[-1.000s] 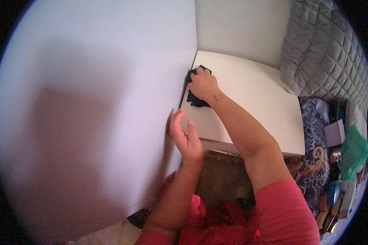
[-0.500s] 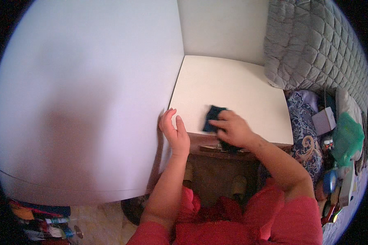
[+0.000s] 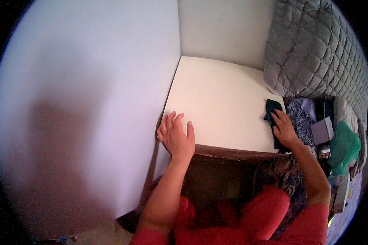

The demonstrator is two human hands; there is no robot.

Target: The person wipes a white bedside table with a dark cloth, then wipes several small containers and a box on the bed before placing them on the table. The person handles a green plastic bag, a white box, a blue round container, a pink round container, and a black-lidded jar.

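Left hand (image 3: 178, 139) sat by the desk (image 3: 216, 102)'s near-left corner, empty, fingers loosely spread. Right hand (image 3: 285, 131) had outstretched fingers over dark cloth (image 3: 273, 107) along the right edge. Wiping looked unfinished; couldn't tell which parts were done.

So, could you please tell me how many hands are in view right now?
2: the left hand is at the near left corner of the white tabletop, and the right hand is on the dark cloth along its right edge.

the cloth (image 3: 270, 108) is dark teal, the tabletop (image 3: 221, 106) cream.
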